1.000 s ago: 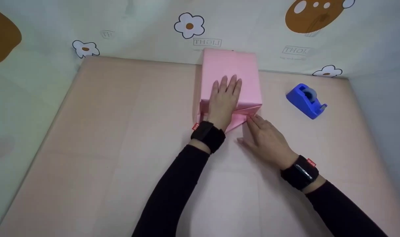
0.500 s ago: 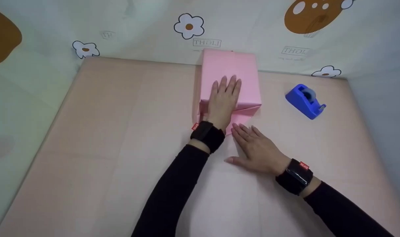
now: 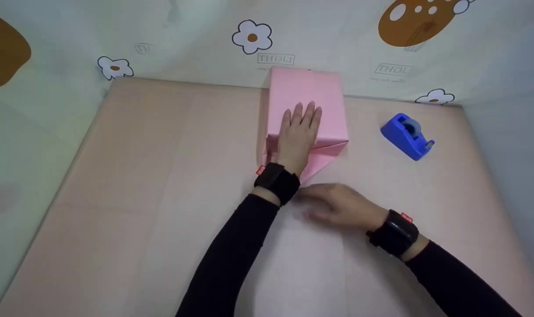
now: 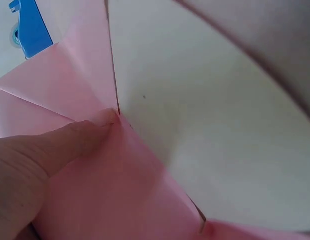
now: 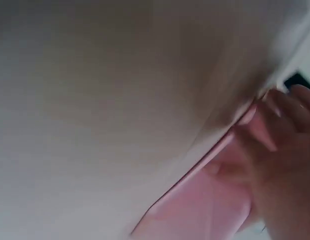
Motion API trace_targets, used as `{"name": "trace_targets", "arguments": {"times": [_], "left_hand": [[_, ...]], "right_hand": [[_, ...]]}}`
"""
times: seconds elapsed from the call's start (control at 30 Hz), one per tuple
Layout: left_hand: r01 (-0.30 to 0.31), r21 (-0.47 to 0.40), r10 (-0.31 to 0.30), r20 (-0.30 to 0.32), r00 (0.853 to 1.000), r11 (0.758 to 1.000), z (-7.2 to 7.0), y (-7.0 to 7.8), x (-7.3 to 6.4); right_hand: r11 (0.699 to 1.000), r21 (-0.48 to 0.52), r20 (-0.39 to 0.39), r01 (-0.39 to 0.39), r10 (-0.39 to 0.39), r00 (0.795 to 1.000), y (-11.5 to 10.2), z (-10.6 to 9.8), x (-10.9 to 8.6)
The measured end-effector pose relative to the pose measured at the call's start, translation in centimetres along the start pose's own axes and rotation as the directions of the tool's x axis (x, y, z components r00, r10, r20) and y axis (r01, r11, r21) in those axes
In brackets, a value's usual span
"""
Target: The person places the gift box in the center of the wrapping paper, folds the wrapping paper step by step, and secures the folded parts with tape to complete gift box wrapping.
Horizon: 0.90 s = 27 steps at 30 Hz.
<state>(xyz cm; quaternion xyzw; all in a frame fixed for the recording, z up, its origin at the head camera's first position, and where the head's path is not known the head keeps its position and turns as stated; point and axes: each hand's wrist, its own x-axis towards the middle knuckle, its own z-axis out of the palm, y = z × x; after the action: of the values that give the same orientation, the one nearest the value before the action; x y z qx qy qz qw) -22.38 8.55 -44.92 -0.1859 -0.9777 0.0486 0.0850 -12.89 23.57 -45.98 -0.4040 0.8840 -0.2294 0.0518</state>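
A box wrapped in pink paper (image 3: 326,103) sits at the back middle of the table, its near end showing a folded paper flap (image 3: 317,163). My left hand (image 3: 297,138) rests flat on the box top with the fingers straight forward. In the left wrist view the thumb (image 4: 70,145) presses the pink paper beside the white box end (image 4: 210,120). My right hand (image 3: 341,204) is at the flap's near tip beside the left wristband, blurred, its thumb apart from the fingers. In the right wrist view its fingers (image 5: 275,117) lie along the flap's edge.
A blue tape dispenser (image 3: 407,136) stands to the right of the box. Behind the table (image 3: 130,185) hangs a pale cloth backdrop (image 3: 183,39) with flower prints, and the box is close against it.
The right hand has slid from the flap's right corner down along its edge to the near tip, leaving the slanted edge uncovered. The left hand has stayed on the box.
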Motion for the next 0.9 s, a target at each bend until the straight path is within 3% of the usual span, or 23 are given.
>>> {"name": "trace_targets", "arguments": {"times": [0.03, 0.1, 0.17, 0.2, 0.3, 0.37, 0.43, 0.7, 0.9], "left_hand": [[0.000, -0.004, 0.000, 0.002, 1.000, 1.000, 0.0, 0.0, 0.0], [0.001, -0.004, -0.001, 0.016, 1.000, 1.000, -0.1, 0.0, 0.1], [0.001, 0.027, -0.003, 0.050, 0.999, 1.000, -0.2, 0.0, 0.1], [0.001, 0.047, -0.005, 0.071, 0.997, 0.999, -0.2, 0.0, 0.0], [-0.013, 0.099, -0.001, 0.137, 0.991, 0.995, -0.3, 0.0, 0.0], [-0.023, 0.107, 0.005, 0.162, 0.987, 0.994, -0.4, 0.0, 0.0], [-0.025, 0.088, 0.010, 0.160, 0.987, 0.996, -0.5, 0.0, 0.0], [-0.009, 0.080, -0.001, 0.118, 0.993, 0.997, -0.3, 0.1, 0.2], [0.050, 0.100, -0.056, 0.066, 0.996, 0.994, -0.2, 0.4, -0.1]], "right_hand": [[1.000, -0.012, -0.129, -0.003, 0.002, 0.992, 0.6, -0.5, 0.4], [0.993, -0.105, -0.365, -0.047, 0.006, 0.931, 1.9, -1.6, 1.4], [0.968, -0.207, -0.494, -0.142, 0.021, 0.869, 3.2, -2.3, 2.8], [0.946, -0.261, -0.511, -0.192, 0.033, 0.859, 3.8, -2.6, 3.6], [0.897, -0.371, -0.442, -0.239, 0.057, 0.895, 5.2, -2.7, 5.5], [0.890, -0.393, -0.384, -0.233, 0.071, 0.921, 5.6, -2.4, 6.3], [0.889, -0.399, -0.361, -0.225, 0.073, 0.930, 5.9, -2.1, 6.8], [0.902, -0.336, -0.382, -0.272, 0.134, 0.915, 5.8, -1.7, 7.2], [0.895, -0.306, -0.372, -0.324, 0.201, 0.906, 5.5, -1.7, 7.3]]}}
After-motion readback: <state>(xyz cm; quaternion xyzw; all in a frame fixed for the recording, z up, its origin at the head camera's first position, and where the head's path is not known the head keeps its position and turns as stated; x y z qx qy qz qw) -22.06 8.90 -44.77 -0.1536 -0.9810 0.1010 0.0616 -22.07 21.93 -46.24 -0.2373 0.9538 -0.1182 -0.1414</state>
